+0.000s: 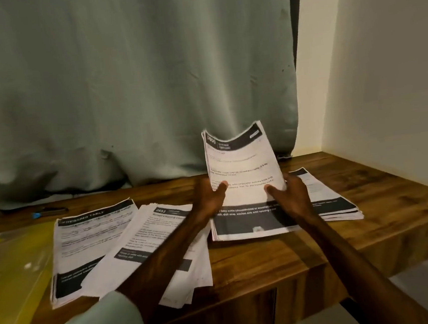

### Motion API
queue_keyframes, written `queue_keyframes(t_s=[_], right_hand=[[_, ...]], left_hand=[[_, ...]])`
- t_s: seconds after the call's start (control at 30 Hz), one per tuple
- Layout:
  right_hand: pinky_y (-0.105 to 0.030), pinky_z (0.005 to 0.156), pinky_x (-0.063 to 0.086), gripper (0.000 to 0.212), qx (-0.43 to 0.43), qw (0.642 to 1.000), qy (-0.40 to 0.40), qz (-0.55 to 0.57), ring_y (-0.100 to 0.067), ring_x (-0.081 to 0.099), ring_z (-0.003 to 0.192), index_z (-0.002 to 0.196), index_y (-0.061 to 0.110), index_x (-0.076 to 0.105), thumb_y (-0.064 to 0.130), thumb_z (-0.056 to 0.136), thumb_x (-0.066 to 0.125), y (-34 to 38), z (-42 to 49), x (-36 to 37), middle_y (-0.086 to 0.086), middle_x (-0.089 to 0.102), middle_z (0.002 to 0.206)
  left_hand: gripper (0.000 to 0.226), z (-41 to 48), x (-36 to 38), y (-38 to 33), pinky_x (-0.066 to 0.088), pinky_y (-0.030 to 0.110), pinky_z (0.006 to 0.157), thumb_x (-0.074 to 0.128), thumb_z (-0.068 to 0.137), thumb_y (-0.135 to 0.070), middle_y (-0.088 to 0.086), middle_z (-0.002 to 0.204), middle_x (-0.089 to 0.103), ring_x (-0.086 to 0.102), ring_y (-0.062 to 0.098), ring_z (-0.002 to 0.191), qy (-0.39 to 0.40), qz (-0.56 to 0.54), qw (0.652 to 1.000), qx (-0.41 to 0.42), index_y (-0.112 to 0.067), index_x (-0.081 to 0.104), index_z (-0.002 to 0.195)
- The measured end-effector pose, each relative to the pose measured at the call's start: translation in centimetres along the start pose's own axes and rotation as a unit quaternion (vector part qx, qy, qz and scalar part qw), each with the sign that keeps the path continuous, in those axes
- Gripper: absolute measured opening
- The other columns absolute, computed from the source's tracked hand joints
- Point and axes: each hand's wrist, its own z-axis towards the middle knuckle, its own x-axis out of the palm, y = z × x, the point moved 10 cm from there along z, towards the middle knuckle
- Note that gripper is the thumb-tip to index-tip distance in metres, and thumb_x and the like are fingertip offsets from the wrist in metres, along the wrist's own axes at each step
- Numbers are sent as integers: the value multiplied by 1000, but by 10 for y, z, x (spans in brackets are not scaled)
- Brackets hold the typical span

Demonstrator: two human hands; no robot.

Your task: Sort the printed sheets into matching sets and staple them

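We are holding a thin set of printed sheets [242,164] upright between both hands, its lower edge resting on a stack [253,226] lying flat on the worktop [383,192]. Our left hand [208,196] is gripping the set's lower left edge, thumb across the front. Our right hand [289,196] is gripping the lower right edge the same way. The top of the set is bowing and carries a dark header band.

Just right of the flat stack, partly behind our right hand, another pile [339,202] is lying fanned. To the left, under our left forearm, a loose pile headed 2652 [153,248] is overlapping a pile headed DRESSING TABLE [85,250]. Further left a yellow plastic folder [12,280] is lying at the worktop's edge. At the far left a small dark object with a blue end [50,211] is resting near the grey-green curtain [121,79]; we cannot tell what it is. A pale wall [381,67] is closing the right side.
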Motion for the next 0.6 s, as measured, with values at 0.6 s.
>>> queue_keyframes(t_s=[0.6], right_hand=[[-43, 101, 48, 64, -59, 902, 34, -427, -35, 50, 129, 140, 5, 49, 16, 85, 80, 17, 11, 74, -18, 53, 140]], left_hand=[[25, 16, -83, 81, 56, 39, 88, 81, 85, -26, 6, 106, 71, 66, 23, 99, 45, 325, 940, -96, -8, 70, 100]])
